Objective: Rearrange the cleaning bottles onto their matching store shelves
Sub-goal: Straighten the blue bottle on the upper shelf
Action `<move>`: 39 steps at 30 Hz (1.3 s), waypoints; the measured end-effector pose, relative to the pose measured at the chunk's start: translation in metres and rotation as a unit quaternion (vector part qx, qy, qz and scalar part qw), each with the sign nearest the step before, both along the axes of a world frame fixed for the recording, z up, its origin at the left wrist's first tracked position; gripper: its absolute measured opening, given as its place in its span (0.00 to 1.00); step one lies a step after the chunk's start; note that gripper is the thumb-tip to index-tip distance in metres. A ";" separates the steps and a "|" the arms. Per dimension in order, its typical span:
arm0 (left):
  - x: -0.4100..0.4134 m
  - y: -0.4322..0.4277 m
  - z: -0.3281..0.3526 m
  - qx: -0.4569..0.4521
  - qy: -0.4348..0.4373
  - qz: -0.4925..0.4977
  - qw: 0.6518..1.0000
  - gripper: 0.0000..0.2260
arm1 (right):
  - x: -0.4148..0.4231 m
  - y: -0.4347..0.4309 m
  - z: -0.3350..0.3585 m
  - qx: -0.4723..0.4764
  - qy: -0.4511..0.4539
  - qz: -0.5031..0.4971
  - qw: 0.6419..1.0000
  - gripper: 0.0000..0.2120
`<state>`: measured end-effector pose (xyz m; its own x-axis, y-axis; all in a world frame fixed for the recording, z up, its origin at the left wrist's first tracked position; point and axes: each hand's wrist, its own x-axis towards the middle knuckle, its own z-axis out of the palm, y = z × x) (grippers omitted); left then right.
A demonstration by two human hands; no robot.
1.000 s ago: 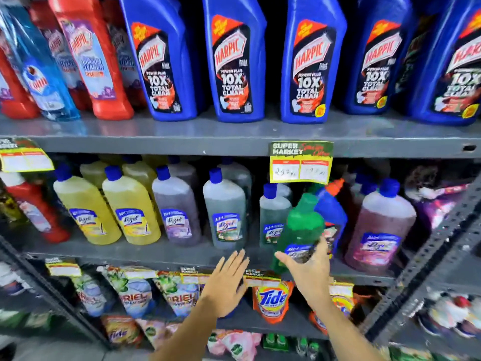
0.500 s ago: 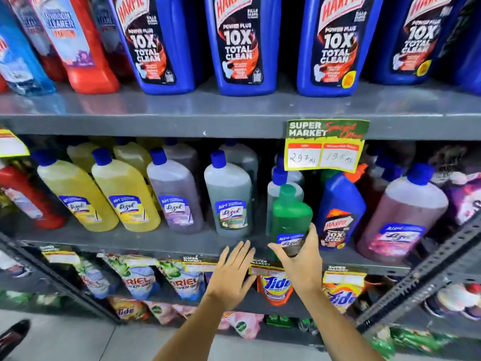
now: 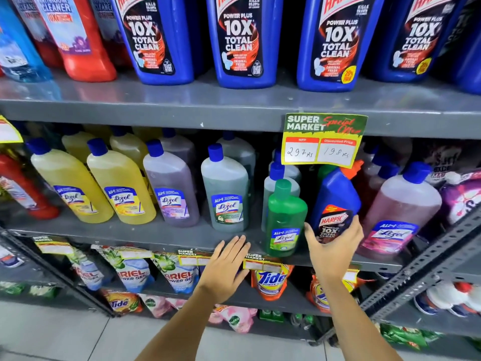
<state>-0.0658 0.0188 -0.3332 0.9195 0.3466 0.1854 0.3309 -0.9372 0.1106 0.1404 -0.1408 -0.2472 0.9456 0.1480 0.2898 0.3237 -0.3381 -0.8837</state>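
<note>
A small blue Harpic bottle [image 3: 335, 201] with an orange cap leans among the Lizol bottles on the middle shelf [image 3: 166, 237]. My right hand [image 3: 331, 250] is open, fingers spread just in front of the Harpic's base, thumb beside a small green Lizol bottle [image 3: 285, 220] standing at the shelf's front edge. My left hand [image 3: 226, 267] is open and flat, hovering below the shelf edge, left of the green bottle. Large blue Harpic bottles [image 3: 242, 40] line the top shelf.
Yellow [image 3: 114, 188], purple [image 3: 171, 191], grey-green [image 3: 226, 194] and pink Lizol bottles [image 3: 398, 209] fill the middle shelf. A price tag [image 3: 322, 140] hangs from the top shelf edge. Ariel and Tide pouches [image 3: 269, 280] sit below. A slanted metal rack [image 3: 426, 259] stands at right.
The view has moved closer and tilted down. My right hand shifted right from the green Lizol bottle to the front of the small Harpic bottle. The left hand stayed open below the shelf.
</note>
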 end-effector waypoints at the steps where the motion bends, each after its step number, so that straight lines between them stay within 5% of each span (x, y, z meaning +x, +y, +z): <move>1: 0.000 0.001 0.001 -0.001 -0.001 -0.004 1.000 0.27 | 0.003 0.001 -0.003 -0.004 0.019 0.000 1.000 0.53; 4: 0.000 0.000 0.003 0.000 0.007 -0.001 1.000 0.28 | 0.012 0.004 -0.011 0.000 0.072 -0.011 0.997 0.54; 12: -0.004 -0.007 0.016 -0.014 0.014 0.003 1.000 0.32 | 0.005 -0.027 0.002 -0.011 0.064 -0.015 0.998 0.37; 17: 0.000 -0.020 0.094 -0.027 -0.193 -0.028 0.980 0.26 | -0.024 -0.083 0.010 0.020 0.043 -0.017 0.999 0.38; 23: 0.023 -0.042 0.275 0.102 -0.410 -0.126 0.898 0.22 | -0.033 -0.112 0.119 0.149 -0.074 0.017 0.986 0.31; 26: 0.037 -0.030 0.330 0.162 -0.384 -0.110 0.902 0.22 | -0.023 -0.111 0.196 0.184 -0.169 0.026 0.968 0.34; 31: 0.055 -0.009 0.346 0.140 -0.271 -0.053 0.951 0.25 | 0.004 -0.085 0.292 0.166 -0.231 -0.020 0.959 0.42; 39: 0.054 -0.010 0.343 0.133 -0.273 -0.035 0.952 0.25 | 0.027 -0.047 0.320 0.025 -0.146 -0.057 0.987 0.46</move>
